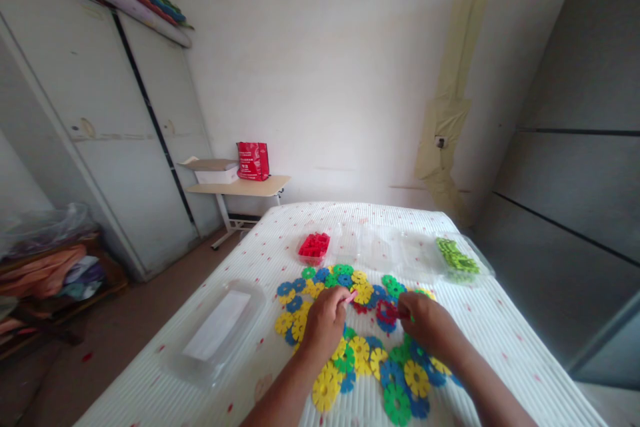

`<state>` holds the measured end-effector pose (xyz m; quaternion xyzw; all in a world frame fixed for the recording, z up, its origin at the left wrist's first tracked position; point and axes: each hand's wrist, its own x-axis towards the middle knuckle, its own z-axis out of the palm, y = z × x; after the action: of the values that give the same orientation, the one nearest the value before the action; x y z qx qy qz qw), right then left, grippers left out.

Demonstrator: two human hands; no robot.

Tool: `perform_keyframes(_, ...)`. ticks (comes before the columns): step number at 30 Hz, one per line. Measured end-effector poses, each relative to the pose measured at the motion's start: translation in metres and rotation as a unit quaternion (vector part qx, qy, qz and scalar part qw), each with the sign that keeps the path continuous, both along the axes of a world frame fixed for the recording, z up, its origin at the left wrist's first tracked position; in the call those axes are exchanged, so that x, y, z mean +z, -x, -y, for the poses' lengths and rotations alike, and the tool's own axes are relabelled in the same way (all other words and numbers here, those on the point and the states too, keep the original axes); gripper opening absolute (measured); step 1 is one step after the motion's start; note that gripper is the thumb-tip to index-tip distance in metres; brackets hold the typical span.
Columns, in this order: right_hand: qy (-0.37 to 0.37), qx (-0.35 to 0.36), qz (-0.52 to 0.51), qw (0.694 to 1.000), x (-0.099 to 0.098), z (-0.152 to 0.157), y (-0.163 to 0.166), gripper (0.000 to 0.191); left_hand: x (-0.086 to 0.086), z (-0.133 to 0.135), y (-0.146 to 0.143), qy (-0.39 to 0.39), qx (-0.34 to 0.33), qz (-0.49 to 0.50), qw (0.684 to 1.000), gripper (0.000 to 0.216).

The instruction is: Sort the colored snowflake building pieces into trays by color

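We have bare room along the table's (525,347) right and far edges, discs (360,350) crowding the near middle. Over them, our left hand (326,319) pinches a pink strip (352,296); our right hand (425,319) grips a red piece (386,311) nearby.

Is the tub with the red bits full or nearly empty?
It looks full, or close to it: red pieces are heaped across the clear tub, hiding its floor.

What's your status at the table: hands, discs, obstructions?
Left hand pinching pink piece. Right hand at red piece, grip unclear. Flower-shaped discs spread around both. Hands hide some.
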<state>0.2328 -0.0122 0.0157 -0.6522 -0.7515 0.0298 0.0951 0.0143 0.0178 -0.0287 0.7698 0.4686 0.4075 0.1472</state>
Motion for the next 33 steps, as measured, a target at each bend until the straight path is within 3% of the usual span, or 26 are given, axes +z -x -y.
perform_keyframes(5, -0.026, -0.032, -0.037, 0.998, -0.007, -0.005, 0.009, 0.012, 0.003, 0.000, -0.001, 0.000, 0.010, -0.007, 1.000, 0.019)
perform_keyframes(11, -0.023, -0.039, 0.004, 0.999, -0.018, -0.006, 0.021, 0.015, 0.000, 0.000, 0.000, 0.009, 0.024, -0.007, 1.000, 0.016)
perform_keyframes(22, -0.002, -0.018, 0.014, 1.000, -0.015, -0.001, 0.019, 0.014, 0.006, 0.002, -0.002, 0.002, -0.003, 0.010, 1.000, 0.023)
perform_keyframes(33, 0.007, -0.036, 0.040, 0.999, -0.018, -0.001, 0.018, 0.018, 0.000, 0.000, -0.001, 0.004, -0.022, 0.035, 0.999, 0.030)
